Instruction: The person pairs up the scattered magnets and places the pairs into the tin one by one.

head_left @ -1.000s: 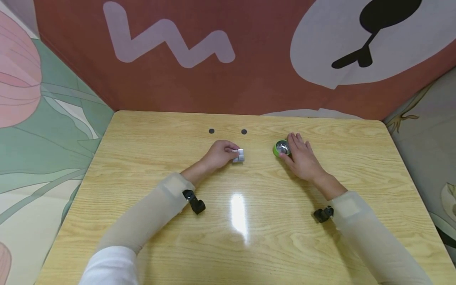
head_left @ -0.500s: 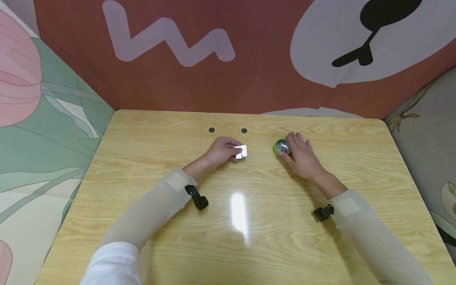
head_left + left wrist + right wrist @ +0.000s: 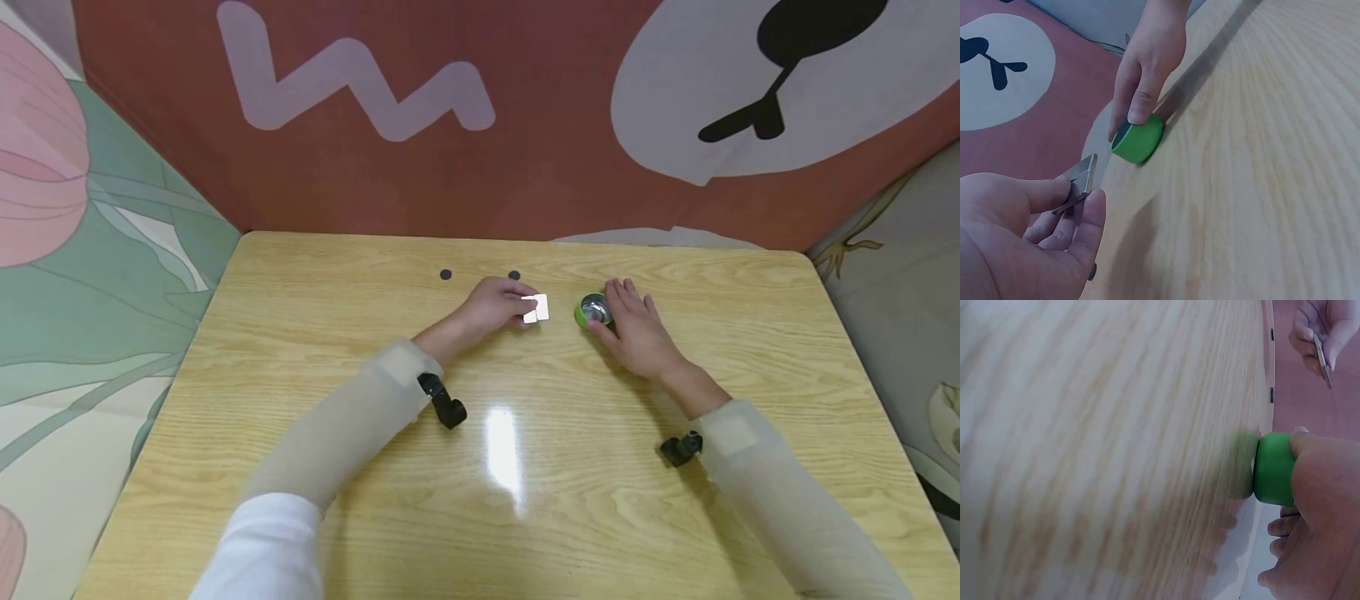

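Between thumb and fingers, my left hand (image 3: 497, 305) pinches a small flat silver metal piece (image 3: 541, 307). A seam runs across its shiny face, and in the left wrist view the metal piece (image 3: 1083, 178) is held up off the table, tilted. To its right stands a small green bowl (image 3: 580, 317) with a shiny metal inside. My right hand (image 3: 643, 340) holds this bowl at its right side, the thumb on the near rim and the fingers stretched along the far side. The green bowl (image 3: 1271, 469) rests upright on the table, apart from the metal piece.
Two dark round spots (image 3: 446, 274) mark the wooden table (image 3: 360, 283) near its back edge; the left hand is close to the right one. A red-brown patterned wall (image 3: 375, 183) rises behind the table. Black wrist cameras (image 3: 448, 408) hang under both forearms.
My left hand has lifted the metal piece and carried it right and slightly away, closer to the bowl; its face has turned brighter. The right hand and bowl have stayed in place.
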Available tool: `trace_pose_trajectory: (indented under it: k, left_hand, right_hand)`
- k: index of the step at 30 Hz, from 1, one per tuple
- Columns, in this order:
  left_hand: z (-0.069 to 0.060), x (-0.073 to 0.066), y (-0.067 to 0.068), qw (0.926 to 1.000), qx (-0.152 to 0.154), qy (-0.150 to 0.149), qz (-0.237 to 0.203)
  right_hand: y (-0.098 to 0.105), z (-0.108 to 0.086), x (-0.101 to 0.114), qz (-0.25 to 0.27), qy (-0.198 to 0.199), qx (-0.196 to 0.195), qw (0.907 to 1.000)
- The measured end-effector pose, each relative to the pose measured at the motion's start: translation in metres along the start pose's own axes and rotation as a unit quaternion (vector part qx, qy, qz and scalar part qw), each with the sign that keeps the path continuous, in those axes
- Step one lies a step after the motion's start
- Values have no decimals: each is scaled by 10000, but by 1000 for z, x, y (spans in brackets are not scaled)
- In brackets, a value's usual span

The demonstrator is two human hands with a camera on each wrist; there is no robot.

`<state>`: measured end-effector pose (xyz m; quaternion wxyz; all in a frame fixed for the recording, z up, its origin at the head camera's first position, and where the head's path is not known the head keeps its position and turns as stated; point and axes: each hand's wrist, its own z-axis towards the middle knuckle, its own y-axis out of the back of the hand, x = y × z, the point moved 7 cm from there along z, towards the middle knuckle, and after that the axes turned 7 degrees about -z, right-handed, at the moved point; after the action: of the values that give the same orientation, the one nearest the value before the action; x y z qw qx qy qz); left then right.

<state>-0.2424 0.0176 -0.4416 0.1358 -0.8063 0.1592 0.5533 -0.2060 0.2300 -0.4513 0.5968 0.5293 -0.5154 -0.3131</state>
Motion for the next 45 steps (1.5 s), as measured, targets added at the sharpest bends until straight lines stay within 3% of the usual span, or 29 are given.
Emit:
trace_pose_trajectory:
  k: [12, 23, 34, 45]
  left_hand:
    - [19, -11, -16, 9999, 41, -66, -73]
    - [30, -20, -33, 9992, 287, -123, -231]
    - [40, -21, -49, 9992, 361, 38, -181]
    - [48, -20, -63, 9998, 198, 30, -58]
  right_hand:
    - [-1, 0, -2, 22, -24, 45, 10000]
    - [1, 1, -1, -41, 4, -3, 10000]
    - [0, 1, -1, -44, 20, 24, 10000]
    - [1, 0, 0, -7, 71, -17, 10000]
